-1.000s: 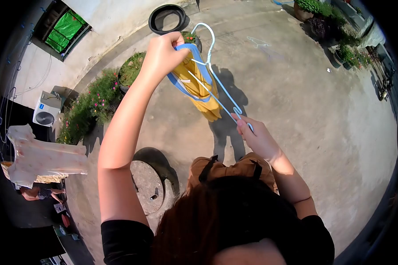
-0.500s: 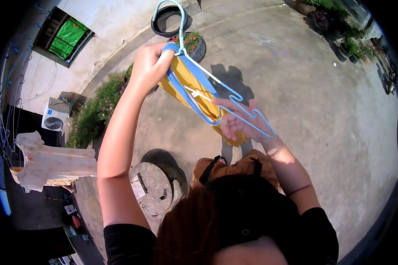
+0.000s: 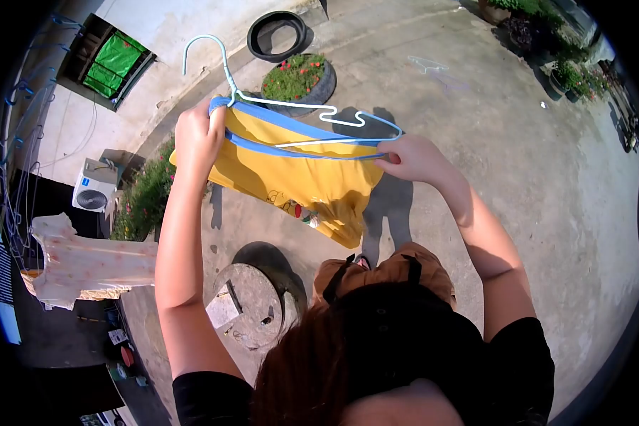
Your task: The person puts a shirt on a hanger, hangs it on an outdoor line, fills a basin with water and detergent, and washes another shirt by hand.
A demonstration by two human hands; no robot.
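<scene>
A yellow shirt (image 3: 291, 174) with blue trim and a small printed figure hangs stretched between my hands. My left hand (image 3: 197, 138) is closed on the blue trim at the shirt's left end, close beneath the hook of a pale blue hanger (image 3: 280, 101). The hanger's left part is hidden by the shirt and my hand. Its notched right arm shows above the neckline, and its lower bar runs into the opening. My right hand (image 3: 410, 157) pinches the blue trim at the right end, beside the hanger's tip; whether it touches the hanger I cannot tell.
Below stands a round concrete block (image 3: 252, 302) with small items on it. A pale garment (image 3: 92, 259) hangs at left, near an air-conditioner unit (image 3: 94, 186). Ahead are a tyre planter (image 3: 298, 79) and an empty tyre (image 3: 277, 35). Another hanger (image 3: 427, 65) lies on the concrete ground.
My right hand has gone from open fingers by the hanger's end to pinching the shirt's trim. My left hand has moved down and left, and the shirt is spread wider.
</scene>
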